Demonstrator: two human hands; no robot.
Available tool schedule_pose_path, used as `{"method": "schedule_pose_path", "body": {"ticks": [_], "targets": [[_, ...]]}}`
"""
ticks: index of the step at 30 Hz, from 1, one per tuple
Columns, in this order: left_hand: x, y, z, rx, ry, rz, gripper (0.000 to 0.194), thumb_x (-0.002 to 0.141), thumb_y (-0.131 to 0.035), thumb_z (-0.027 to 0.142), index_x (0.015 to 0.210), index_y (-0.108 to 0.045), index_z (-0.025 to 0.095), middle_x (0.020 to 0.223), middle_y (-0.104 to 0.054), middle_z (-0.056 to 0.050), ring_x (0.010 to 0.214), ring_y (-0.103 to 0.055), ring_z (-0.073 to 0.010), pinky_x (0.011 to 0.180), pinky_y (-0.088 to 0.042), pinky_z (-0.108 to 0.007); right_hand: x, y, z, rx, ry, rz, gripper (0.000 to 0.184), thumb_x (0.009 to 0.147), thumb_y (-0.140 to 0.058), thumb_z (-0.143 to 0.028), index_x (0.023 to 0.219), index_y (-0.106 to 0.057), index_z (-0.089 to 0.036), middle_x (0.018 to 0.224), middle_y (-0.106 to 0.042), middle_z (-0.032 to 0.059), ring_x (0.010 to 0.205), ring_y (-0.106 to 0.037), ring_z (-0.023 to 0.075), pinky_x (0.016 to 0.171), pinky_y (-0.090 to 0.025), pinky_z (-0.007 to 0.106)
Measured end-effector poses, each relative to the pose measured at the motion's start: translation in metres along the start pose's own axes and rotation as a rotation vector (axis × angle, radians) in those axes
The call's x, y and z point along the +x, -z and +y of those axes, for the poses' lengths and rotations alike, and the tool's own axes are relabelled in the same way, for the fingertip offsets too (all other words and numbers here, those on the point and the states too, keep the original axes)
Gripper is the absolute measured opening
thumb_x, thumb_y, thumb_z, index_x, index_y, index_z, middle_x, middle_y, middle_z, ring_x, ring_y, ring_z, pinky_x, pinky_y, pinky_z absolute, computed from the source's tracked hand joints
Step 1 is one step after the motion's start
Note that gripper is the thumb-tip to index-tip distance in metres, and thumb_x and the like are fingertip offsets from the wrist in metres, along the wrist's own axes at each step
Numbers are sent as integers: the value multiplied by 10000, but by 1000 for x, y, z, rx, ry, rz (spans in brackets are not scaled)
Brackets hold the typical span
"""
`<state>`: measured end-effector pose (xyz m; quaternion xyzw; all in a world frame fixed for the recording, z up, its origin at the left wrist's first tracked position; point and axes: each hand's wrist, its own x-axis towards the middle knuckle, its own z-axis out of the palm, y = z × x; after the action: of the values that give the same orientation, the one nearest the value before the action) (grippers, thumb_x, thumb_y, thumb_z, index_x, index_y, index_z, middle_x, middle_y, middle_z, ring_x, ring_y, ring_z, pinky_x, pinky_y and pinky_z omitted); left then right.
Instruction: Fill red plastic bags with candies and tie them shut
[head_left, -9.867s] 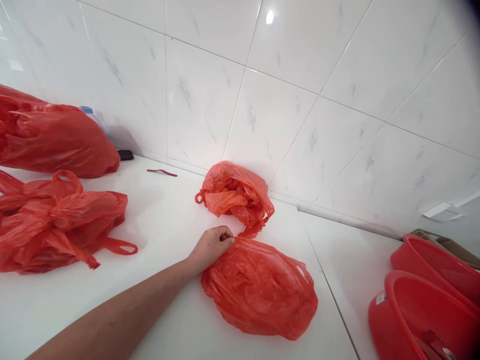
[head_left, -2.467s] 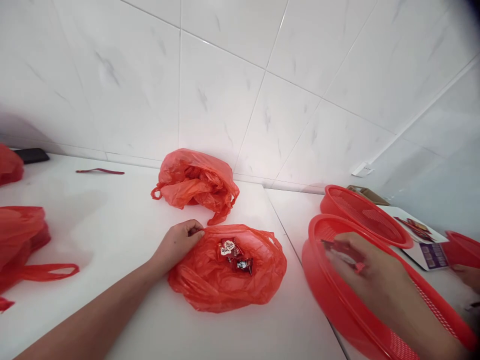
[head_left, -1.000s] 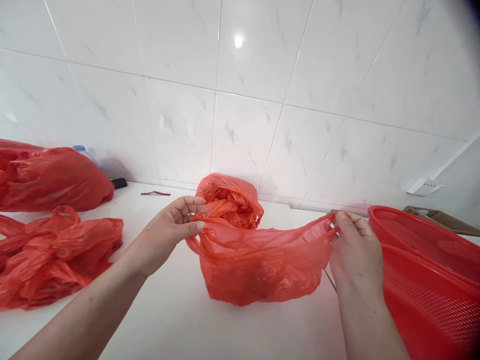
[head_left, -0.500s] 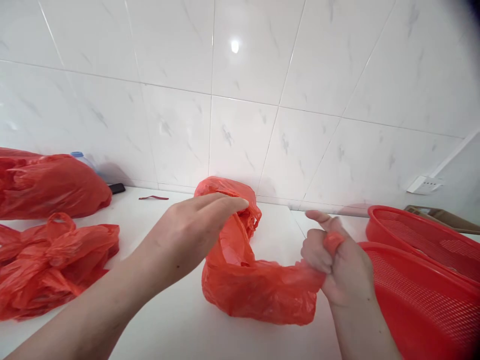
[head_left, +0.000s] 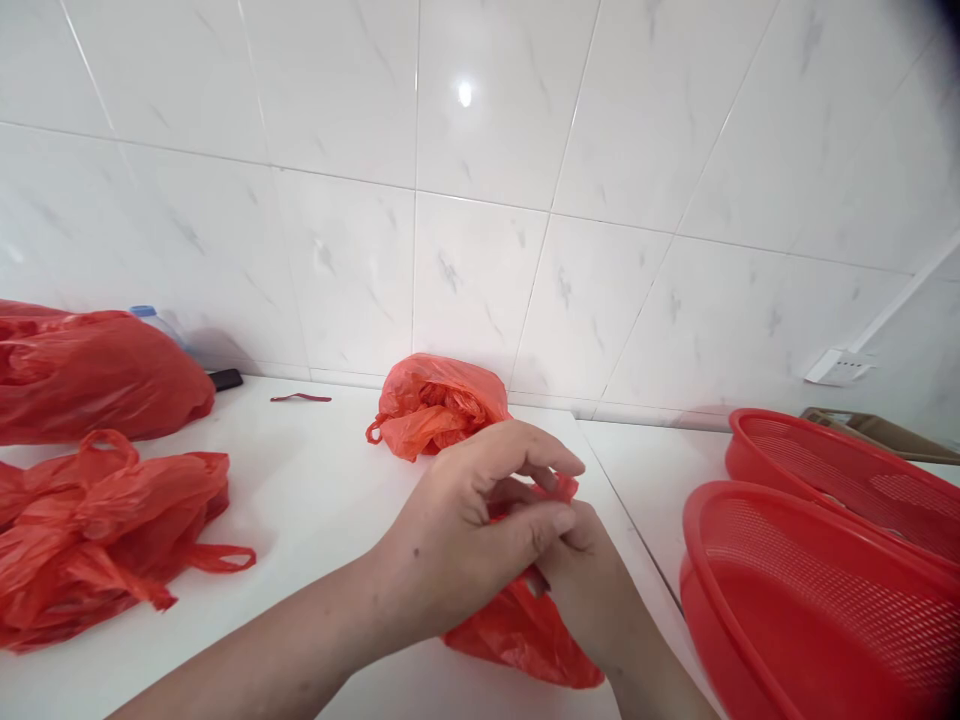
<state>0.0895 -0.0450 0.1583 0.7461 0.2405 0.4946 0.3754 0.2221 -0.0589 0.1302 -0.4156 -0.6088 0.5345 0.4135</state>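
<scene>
My left hand (head_left: 465, 530) and my right hand (head_left: 589, 585) meet over a small red plastic bag (head_left: 517, 635) on the white counter (head_left: 322, 500). Both hands pinch the bag's handles together above it, fingers closed on the plastic. The left hand lies in front and hides most of the right hand's fingers. The bag's body bulges below the hands. Its contents are hidden.
Another crumpled red bag (head_left: 431, 405) sits by the tiled wall behind. Two fuller red bags (head_left: 97, 525) (head_left: 97, 370) lie at the left. Two red mesh baskets (head_left: 810, 600) (head_left: 847, 480) stand at the right. A dark phone (head_left: 225, 379) and a red strip (head_left: 300, 398) lie near the wall.
My hands were apart, stretching the bag's handles sideways. They have come together over the bag with the handles gathered between them.
</scene>
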Motion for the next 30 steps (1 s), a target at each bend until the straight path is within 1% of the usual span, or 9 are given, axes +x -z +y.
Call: {"method": "schedule_pose_path", "body": {"ticks": [5, 8, 10, 14, 18, 20, 23, 26, 30], "targets": [[-11, 8, -24, 400, -351, -41, 208, 739, -687, 174, 935, -626, 211, 943, -607, -46, 785, -592, -148, 689, -545, -289, 5, 6, 4, 123, -90, 214, 419, 793, -526, -575, 623, -493, -193, 527, -303, -58, 479, -294, 85, 434, -239, 225], [-16, 10, -37, 623, -419, -73, 92, 807, -621, 190, 894, -644, 210, 920, -629, -41, 745, -569, -134, 709, -509, -299, 6, 7, 10, 108, -127, 273, 425, 802, -477, -596, 747, -586, -189, 602, -451, -18, 535, -399, 116, 444, -302, 230], [-19, 12, -44, 676, -449, -64, 91, 847, -561, 164, 833, -644, 201, 788, -627, -18, 681, -547, -119, 726, -495, -300, 6, 9, 11, 71, -141, 220, 457, 834, -413, -596, 807, -616, -187, 583, -481, -17, 533, -412, 117, 453, -310, 229], [-24, 17, -53, 613, -345, -9, 165, 810, -531, 44, 788, -604, 191, 696, -590, 1, 657, -527, -118, 668, -476, -264, 6, 22, 10, -38, -1, -52, 544, 906, -289, -551, 877, -668, -162, 549, -490, -16, 513, -395, 103, 526, -349, 247], [-31, 20, -59, 496, -94, 59, 222, 748, -532, -15, 736, -568, 205, 839, -574, -18, 782, -540, -139, 651, -471, -247, 7, 33, 16, -22, 154, -233, 559, 896, -324, -574, 1220, -575, -194, 805, -573, 29, 725, -520, 143, 717, -429, 306], [-34, 19, -62, 484, -52, 83, 213, 743, -549, 5, 740, -584, 215, 999, -563, -41, 937, -538, -174, 754, -484, -289, 8, 33, 19, -24, 147, -211, 522, 904, -338, -543, 1245, -559, -214, 838, -590, 32, 761, -533, 148, 758, -433, 319], [-36, 17, -66, 493, -38, 69, 199, 750, -550, 25, 737, -600, 218, 1211, -511, -48, 1117, -484, -216, 897, -447, -354, 10, 26, 17, -85, 40, -92, 299, 853, -518, -392, 1077, -639, -235, 784, -592, -3, 710, -518, 125, 695, -426, 275], [-35, 16, -70, 458, -60, -4, 233, 742, -500, -17, 742, -573, 205, 1075, -606, -43, 959, -566, -170, 796, -482, -290, 11, 17, 7, -160, -75, -17, 118, 782, -562, -236, 899, -576, -228, 645, -499, -63, 575, -423, 88, 559, -363, 221], [-35, 13, -74, 585, -222, 9, 231, 755, -489, -21, 766, -571, 194, 794, -648, -8, 727, -564, -138, 702, -463, -291, 10, 13, 0, -388, -118, 26, 259, 739, -499, -145, 970, -471, -259, 568, -401, -99, 536, -384, 93, 528, -343, 211]]}}
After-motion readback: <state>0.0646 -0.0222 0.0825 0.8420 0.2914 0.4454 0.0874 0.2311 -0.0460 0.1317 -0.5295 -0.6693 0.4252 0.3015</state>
